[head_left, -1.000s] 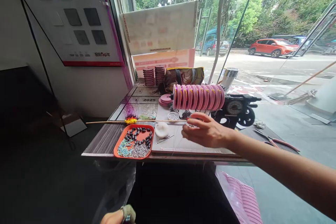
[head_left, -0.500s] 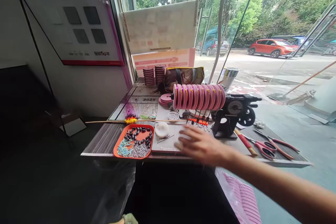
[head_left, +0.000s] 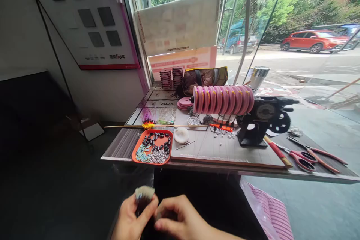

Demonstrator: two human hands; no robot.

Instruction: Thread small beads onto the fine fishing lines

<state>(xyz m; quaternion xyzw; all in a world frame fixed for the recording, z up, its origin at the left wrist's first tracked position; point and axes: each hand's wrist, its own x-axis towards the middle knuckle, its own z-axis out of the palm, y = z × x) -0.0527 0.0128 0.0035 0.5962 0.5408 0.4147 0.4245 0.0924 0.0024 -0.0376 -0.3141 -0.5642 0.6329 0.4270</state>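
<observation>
Pinching at six o'clock suits this probably soft, light bundle (head_left: 144,192); left hand (head_left: 128,218) clamps it, curled right hand (head_left: 184,218) unclear.

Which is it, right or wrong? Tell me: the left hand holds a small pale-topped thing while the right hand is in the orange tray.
Wrong on one point: the head view shows the right hand close beside the left hand, not in the orange tray. The left hand does hold the small pale-topped thing.

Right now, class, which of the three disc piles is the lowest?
The front pile, by the left end of the pink roller; the two back piles stand much taller.
</observation>
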